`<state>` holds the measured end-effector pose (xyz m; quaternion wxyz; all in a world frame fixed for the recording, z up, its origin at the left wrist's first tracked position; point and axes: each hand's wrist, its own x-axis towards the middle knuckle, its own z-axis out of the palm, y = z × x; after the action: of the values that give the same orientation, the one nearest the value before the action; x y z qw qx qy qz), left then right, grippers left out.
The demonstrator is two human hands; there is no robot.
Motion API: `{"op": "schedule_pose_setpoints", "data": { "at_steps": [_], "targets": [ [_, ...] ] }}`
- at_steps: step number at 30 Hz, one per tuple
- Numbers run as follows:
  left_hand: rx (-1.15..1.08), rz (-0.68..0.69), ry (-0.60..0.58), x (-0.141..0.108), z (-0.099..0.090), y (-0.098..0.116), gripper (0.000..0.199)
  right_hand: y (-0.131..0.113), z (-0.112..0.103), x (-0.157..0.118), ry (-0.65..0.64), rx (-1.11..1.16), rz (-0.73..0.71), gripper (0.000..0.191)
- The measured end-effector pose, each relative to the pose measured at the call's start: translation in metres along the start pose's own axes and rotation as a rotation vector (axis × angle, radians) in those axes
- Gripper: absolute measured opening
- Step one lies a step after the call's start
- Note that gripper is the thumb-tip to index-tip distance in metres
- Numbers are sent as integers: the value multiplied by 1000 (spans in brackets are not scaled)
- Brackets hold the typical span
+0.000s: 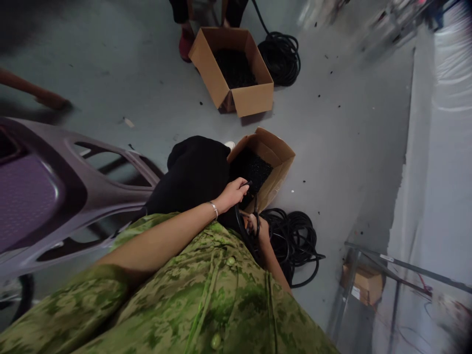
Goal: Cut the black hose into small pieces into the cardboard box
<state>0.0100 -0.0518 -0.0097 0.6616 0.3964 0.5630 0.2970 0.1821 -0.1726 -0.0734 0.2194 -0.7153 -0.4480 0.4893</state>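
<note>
My left hand [233, 192], with a bracelet at the wrist, pinches the end of a black hose [247, 184] over the near edge of an open cardboard box [282, 179]. Small black pieces [260, 172] fill the lower part of that box. Just below and to the right, my right hand [261, 230] is closed around what look like dark-handled scissors [257, 221], pointing toward the box; their blades are hard to make out. Black hose passes beside my hands, and a loose coil of black hose [298, 233] lies on the floor right of my right hand.
Across from me, a person's legs [180, 12] stand behind another cardboard box [254, 101] of black pieces, with a hose coil [282, 59] beside it. A purple plastic chair [106, 187] is at left. A metal frame [401, 268] and a carton [363, 284] stand at lower right.
</note>
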Motion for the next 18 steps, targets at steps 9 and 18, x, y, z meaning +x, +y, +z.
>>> {"op": "schedule_pose_setpoints", "data": {
  "at_steps": [9, 18],
  "targets": [
    [-783, -129, -116, -17, -15, 36, 22, -53, -59, -40, -354, 76, -134, 51],
    [-905, -117, -125, -33, -28, 70, 29, -68, -56, -70, -425, 55, -223, 30]
  ]
}}
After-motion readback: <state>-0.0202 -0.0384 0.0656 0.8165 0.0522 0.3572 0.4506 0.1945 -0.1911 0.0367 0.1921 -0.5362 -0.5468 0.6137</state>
